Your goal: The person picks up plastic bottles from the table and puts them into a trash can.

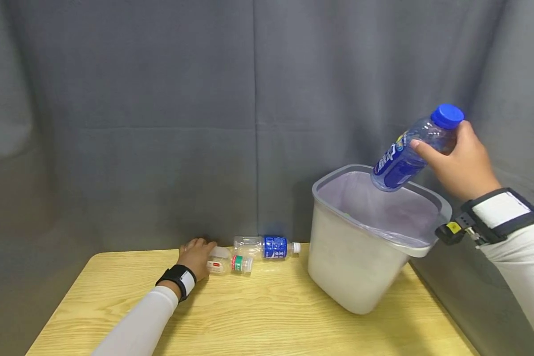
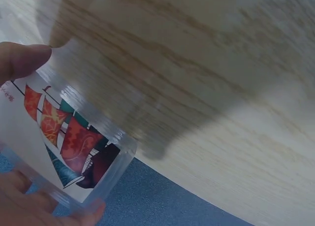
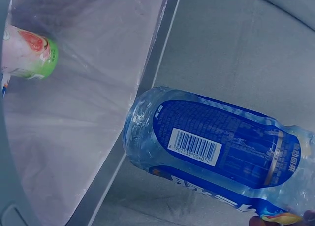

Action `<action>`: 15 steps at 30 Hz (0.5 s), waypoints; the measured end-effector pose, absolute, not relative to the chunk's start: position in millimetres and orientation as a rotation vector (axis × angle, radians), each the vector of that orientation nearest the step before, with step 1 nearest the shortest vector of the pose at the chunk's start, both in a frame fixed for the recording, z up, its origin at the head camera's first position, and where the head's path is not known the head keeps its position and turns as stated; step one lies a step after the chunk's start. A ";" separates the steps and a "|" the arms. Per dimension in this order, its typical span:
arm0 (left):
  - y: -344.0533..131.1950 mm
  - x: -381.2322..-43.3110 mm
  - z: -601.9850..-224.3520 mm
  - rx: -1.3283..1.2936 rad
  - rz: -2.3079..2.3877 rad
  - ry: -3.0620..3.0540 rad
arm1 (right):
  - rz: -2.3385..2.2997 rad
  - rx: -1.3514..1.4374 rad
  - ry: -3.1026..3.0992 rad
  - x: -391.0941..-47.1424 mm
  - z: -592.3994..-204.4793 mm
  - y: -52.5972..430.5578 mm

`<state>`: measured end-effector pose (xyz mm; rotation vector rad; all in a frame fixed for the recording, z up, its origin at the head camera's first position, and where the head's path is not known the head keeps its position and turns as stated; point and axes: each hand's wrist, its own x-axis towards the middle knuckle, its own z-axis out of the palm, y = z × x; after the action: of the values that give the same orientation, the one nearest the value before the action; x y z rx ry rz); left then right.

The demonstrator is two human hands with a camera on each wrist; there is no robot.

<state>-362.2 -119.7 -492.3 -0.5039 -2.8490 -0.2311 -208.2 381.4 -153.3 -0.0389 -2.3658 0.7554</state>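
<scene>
My right hand (image 1: 465,165) grips a clear plastic bottle (image 1: 398,165) with a blue cap and blue label near its capped end. The bottle is tilted, its base low over the rim of the white bin (image 1: 353,262); a barcode shows on it in the right wrist view. At the table's back, my left hand (image 1: 197,258) holds a second clear bottle (image 1: 222,264) lying on its side. In the left wrist view, thumb and fingers lie on opposite sides of this bottle (image 2: 74,137), which has a sailing-ship picture on its label.
Another clear bottle (image 1: 251,244) with a blue label and white cap lies just behind. Inside the bin, which has a grey rim and a plastic liner (image 3: 88,117), sits a pink and green container (image 3: 32,53). A grey curtain (image 1: 173,123) hangs behind the wooden table (image 1: 249,316).
</scene>
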 end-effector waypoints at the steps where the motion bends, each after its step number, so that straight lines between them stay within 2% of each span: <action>1: -118.3 -361.7 -492.5 -0.509 -0.241 -2.836 | 0.742 -0.037 -2.365 -207.9 -153.7 382.6; 9: -121.0 -358.5 -494.1 -0.507 -0.250 -2.837 | 0.731 0.006 -2.409 -210.5 -159.8 380.0; 15: -132.3 -343.4 -476.7 -0.435 -0.444 -2.882 | 0.815 0.148 -2.406 -198.8 -166.1 357.1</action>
<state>-343.4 -132.3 -476.7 -0.4352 -2.8819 -0.4440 -198.8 357.1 -166.1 0.1477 -2.4057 0.8150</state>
